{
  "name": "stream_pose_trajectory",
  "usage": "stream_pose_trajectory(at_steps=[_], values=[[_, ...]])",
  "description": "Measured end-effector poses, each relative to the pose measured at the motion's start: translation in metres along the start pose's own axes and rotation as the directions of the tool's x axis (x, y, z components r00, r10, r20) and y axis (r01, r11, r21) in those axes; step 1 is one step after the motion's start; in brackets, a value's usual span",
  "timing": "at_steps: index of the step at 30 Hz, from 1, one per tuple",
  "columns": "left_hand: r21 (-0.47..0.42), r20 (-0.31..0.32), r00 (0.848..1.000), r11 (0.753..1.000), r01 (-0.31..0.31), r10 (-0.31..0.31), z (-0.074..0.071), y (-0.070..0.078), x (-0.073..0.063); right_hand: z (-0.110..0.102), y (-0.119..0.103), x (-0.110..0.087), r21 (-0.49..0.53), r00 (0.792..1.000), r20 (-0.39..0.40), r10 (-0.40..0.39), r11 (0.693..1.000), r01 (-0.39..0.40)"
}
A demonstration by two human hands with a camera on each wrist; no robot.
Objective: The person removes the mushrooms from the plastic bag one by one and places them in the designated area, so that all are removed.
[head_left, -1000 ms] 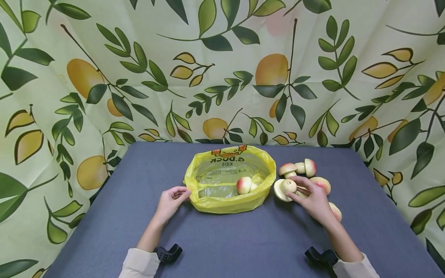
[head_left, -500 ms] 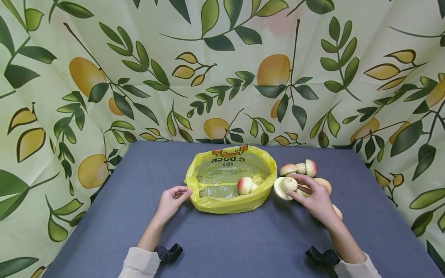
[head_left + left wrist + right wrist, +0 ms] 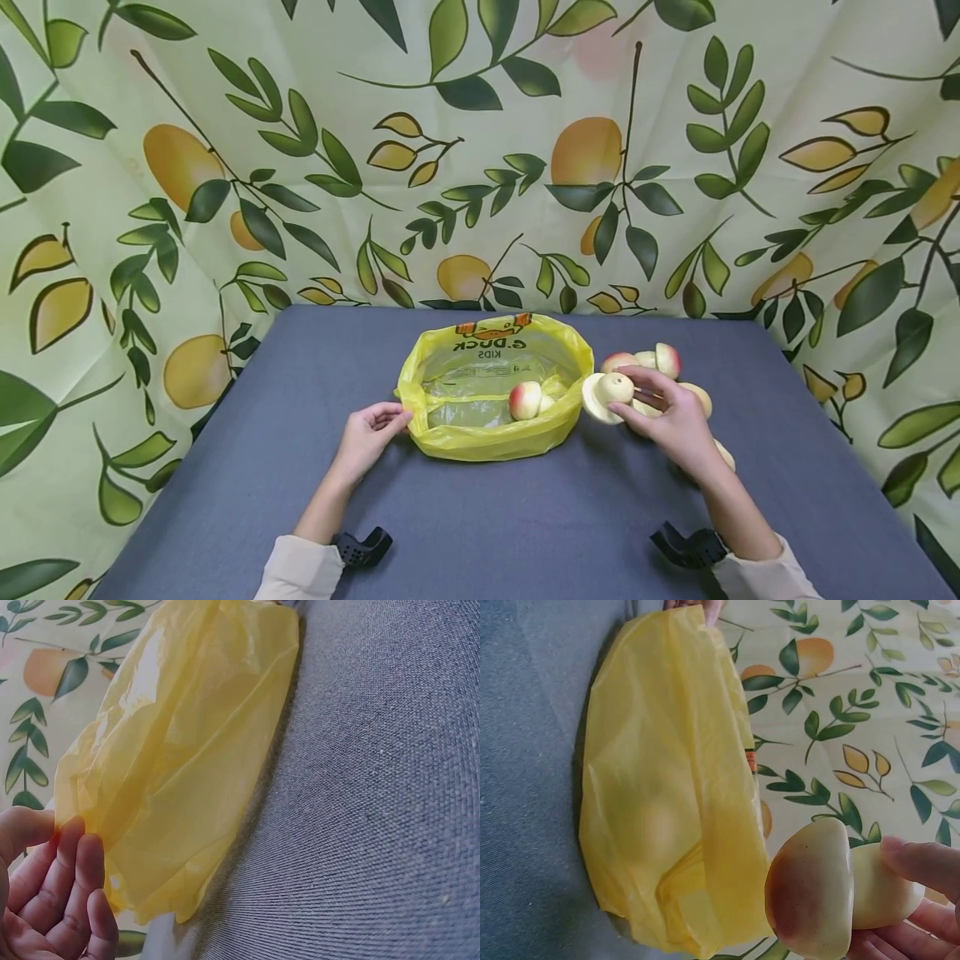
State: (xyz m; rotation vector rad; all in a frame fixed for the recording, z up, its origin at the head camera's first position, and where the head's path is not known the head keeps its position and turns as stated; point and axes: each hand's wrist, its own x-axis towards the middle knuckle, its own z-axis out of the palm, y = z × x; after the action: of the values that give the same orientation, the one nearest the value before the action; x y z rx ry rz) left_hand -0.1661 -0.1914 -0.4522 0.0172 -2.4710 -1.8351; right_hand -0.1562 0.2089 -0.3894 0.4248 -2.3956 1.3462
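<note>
A yellow plastic bag point(image 3: 495, 444) stands with its mouth spread wide, and a duck print shows on its back wall. At its left rim my left hand point(image 3: 367, 443) pinches the plastic between thumb and fingers, as the left wrist view shows on the bag's edge point(image 3: 82, 795). Just right of the bag, my right hand point(image 3: 681, 425) grips a toy mushroom by its stem. This mushroom point(image 3: 810, 892) has a cream and reddish-brown cap, which points away from the palm. Inside the bag lies a red-and-cream mushroom point(image 3: 524, 401) with a pale piece beside it.
Several more toy mushrooms lie right of the bag: one with a red-edged cap point(image 3: 668, 361), another behind the held one point(image 3: 618, 362), others partly hidden by the right hand and wrist. The blue-grey table point(image 3: 495, 525) meets a leaf-and-fruit patterned curtain point(image 3: 480, 167) at the back.
My right hand has lifted the mushroom slightly and moved it a little left, closer to the bag's right rim. The left hand keeps its place on the bag.
</note>
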Motion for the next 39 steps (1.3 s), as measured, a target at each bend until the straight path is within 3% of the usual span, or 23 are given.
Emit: stream_pose_trajectory(at_steps=[12,30,39], values=[[0.002,0.005,1.0,1.0,0.023,-0.023,0.0,0.004,-0.002,0.009,-0.011,0.011,0.136,0.999,0.019,-0.043,0.99,0.04],[-0.007,0.004,1.0,1.0,0.025,-0.025,0.001,0.006,-0.002,0.023,-0.005,0.026,0.044,0.998,0.036,0.05,0.998,-0.052],[-0.017,0.005,1.0,0.999,0.027,-0.027,0.001,0.006,-0.003,0.03,-0.003,0.034,0.108,0.998,0.031,0.058,0.992,-0.061]])
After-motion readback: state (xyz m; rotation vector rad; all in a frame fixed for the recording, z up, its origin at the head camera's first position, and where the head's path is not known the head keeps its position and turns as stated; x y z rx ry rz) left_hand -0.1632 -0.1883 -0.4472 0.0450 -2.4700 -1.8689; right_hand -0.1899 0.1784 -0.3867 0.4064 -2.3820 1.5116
